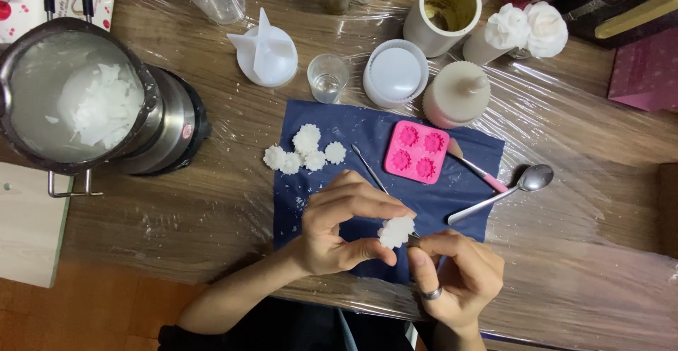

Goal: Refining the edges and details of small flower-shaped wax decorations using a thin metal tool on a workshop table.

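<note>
My left hand pinches a small white wax flower between thumb and fingers, low over a dark blue cloth. My right hand, with a ring on one finger, holds a thin metal pick whose tip runs up past the flower toward the cloth's middle. Several finished white wax flowers lie at the cloth's upper left corner. A pink silicone mould with flower cavities lies on the cloth's upper right.
A metal melting pot with white wax flakes stands at the left. A spoon, a pink-handled tool, a small glass, white lidded jars and cups crowd the plastic-covered wooden table.
</note>
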